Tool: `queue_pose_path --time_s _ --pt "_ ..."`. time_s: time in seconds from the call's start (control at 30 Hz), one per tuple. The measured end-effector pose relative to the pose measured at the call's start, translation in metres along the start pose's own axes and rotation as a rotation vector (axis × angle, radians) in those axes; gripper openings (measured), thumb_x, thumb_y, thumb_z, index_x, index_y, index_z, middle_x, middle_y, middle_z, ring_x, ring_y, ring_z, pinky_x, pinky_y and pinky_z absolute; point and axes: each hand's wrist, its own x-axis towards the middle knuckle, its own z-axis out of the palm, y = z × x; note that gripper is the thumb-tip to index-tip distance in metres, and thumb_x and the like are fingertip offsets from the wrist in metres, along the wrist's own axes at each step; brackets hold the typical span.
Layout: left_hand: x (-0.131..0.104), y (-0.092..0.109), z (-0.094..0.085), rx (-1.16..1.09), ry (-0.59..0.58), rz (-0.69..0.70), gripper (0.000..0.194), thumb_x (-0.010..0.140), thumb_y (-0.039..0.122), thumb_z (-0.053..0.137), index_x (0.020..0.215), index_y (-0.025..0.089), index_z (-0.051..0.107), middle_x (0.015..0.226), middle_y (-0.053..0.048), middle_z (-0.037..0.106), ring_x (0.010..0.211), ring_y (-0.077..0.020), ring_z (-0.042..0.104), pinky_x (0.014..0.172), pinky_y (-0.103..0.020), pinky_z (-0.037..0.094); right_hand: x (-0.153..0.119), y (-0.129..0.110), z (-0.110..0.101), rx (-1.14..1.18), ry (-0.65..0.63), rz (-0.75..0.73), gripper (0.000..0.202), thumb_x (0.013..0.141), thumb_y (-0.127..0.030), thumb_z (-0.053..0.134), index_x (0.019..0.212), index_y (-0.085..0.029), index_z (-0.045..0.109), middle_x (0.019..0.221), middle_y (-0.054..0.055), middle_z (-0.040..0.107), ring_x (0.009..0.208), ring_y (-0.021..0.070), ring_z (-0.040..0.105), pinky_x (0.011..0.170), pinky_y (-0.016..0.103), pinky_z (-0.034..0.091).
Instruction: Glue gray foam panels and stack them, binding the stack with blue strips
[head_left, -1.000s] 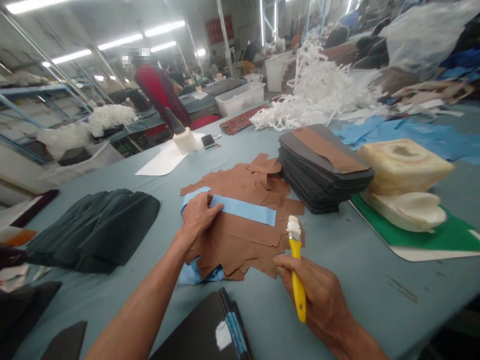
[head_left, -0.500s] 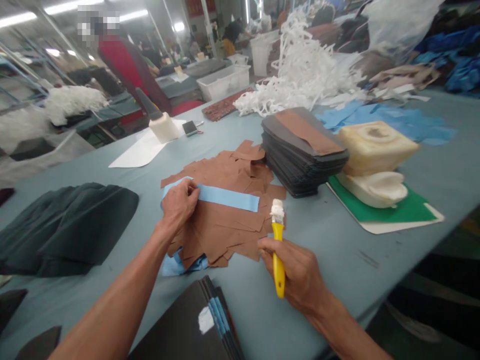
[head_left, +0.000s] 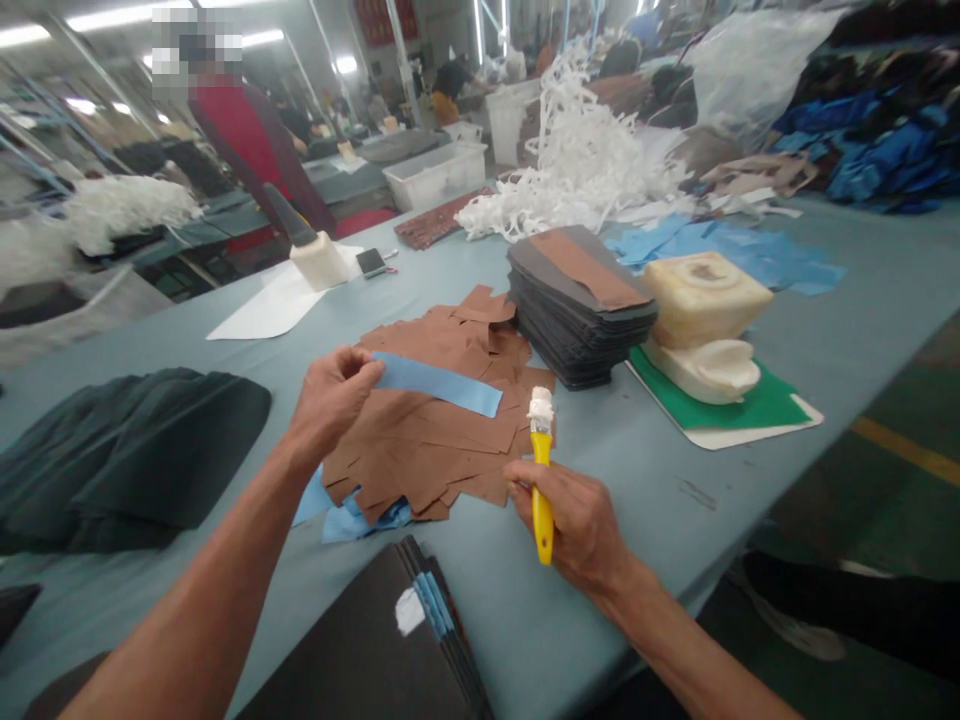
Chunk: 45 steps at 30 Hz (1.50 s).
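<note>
My left hand (head_left: 335, 395) pinches the left end of a light blue fabric strip (head_left: 442, 384), which stretches to the right over a loose pile of brown fabric pieces (head_left: 420, 455). In my right hand (head_left: 574, 515) is a yellow-handled paintbrush (head_left: 541, 490), held upright with its bristles (head_left: 540, 403) thick with white paste. The brush head is to the right of the strip's free end, apart from it. More blue fabric (head_left: 360, 520) pokes out under the near edge of the brown pile.
A stack of dark panels (head_left: 581, 320) stands behind the pile. Right of it, a cut-open plastic container (head_left: 705, 300) sits on a green board (head_left: 690, 408). Dark panels (head_left: 345, 640) lie near me, dark green cloth (head_left: 142, 450) at left. A person (head_left: 255, 150) is across the table.
My left hand has lifted and shifted slightly left, with the blue strip's held end raised off the pile. The brush stays upright in my right hand; the whole view has shifted a little.
</note>
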Motion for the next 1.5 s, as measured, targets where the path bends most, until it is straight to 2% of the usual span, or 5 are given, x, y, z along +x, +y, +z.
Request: queue_pose_path --time_s 0.43,0.87,1.17,1.3,1.5 --pt "-0.096 0.026 -0.033 -0.703 -0.05 -0.051 0.025 0.091 0.034 0.076 0.083 0.018 0.058 0.079 0.003 0.06 0.071 -0.0132 0.059 0.071 -0.03 0.054 0.064 -0.073 0.011 -0.053 0.201 -0.042 0.028 0.101 -0.046 0.07 0.111 -0.021 0.061 0.119 0.012 0.081 0.085 0.0224 0.081 0.075 0.03 0.059" --pt "-0.184 0.015 -0.082 -0.977 0.109 -0.036 0.051 0.069 0.066 0.084 0.082 0.02 0.068 0.086 -0.001 0.069 0.08 -0.0156 0.058 0.077 -0.028 0.048 0.128 -0.14 0.021 0.372 0.089 0.091 0.016 0.091 -0.035 0.063 0.097 -0.024 0.052 0.085 0.001 0.067 0.07 0.0166 0.065 0.064 0.027 0.052" --pt "-0.281 0.007 0.007 -1.33 -0.196 -0.155 0.089 0.069 0.09 0.077 0.121 0.018 0.078 0.121 -0.018 0.076 0.098 -0.0269 0.071 0.08 -0.036 0.055 0.114 -0.178 -0.003 0.577 0.139 0.372 0.035 0.089 -0.049 0.077 0.091 -0.022 0.055 0.07 -0.005 0.056 0.053 0.0116 0.054 0.049 0.025 0.047" --pt "-0.271 0.019 0.019 -1.484 -0.04 -0.145 0.083 0.068 0.09 0.077 0.112 0.021 0.077 0.125 -0.015 0.074 0.11 -0.0267 0.069 0.089 -0.034 0.055 0.087 -0.179 -0.021 0.608 0.173 0.42 0.035 0.091 -0.05 0.077 0.099 -0.022 0.057 0.081 -0.002 0.06 0.065 0.0136 0.06 0.058 0.027 0.054" --pt "-0.275 0.019 0.014 -1.499 0.191 -0.304 0.063 0.075 0.081 0.079 0.074 0.019 0.069 0.064 -0.003 0.065 0.061 -0.0153 0.061 0.06 -0.026 0.05 0.029 -0.161 -0.04 0.416 0.18 0.33 0.026 0.1 -0.046 0.071 0.109 -0.024 0.061 0.084 0.001 0.066 0.06 0.0161 0.061 0.05 0.028 0.051"
